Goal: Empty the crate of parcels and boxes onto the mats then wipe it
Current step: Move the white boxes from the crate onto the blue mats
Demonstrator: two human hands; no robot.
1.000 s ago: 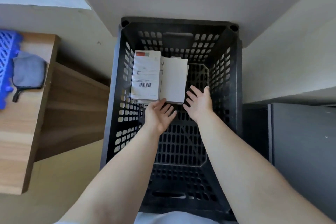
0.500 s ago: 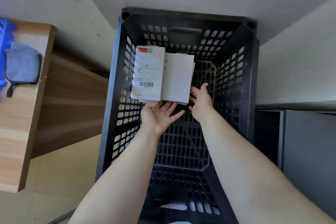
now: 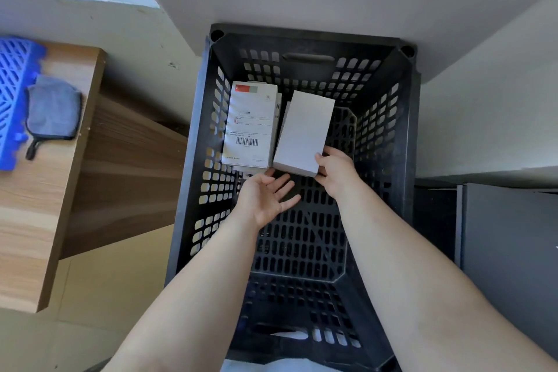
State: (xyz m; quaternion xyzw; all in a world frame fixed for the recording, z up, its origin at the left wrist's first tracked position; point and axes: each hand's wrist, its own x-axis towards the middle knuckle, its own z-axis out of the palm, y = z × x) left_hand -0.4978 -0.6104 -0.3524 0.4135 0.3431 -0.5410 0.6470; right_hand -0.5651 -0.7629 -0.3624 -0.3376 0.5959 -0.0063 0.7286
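Gripping white box's (image 3: 303,133) near corner, right hand (image 3: 333,167) fingers; left hand (image 3: 265,198) spread (crate (image 3: 199,160) floor bare behind).

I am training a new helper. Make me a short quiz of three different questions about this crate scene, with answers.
1. True or false: the right hand holds the plain white box.
2. Which item in the black crate shows a barcode? A) the labelled parcel B) the plain white box
3. Fill in: the grey cloth lies on the wooden ____, beside the blue mat.

Key: 1 true. 2 A. 3 table. The left hand is open, palm up, holding nothing.
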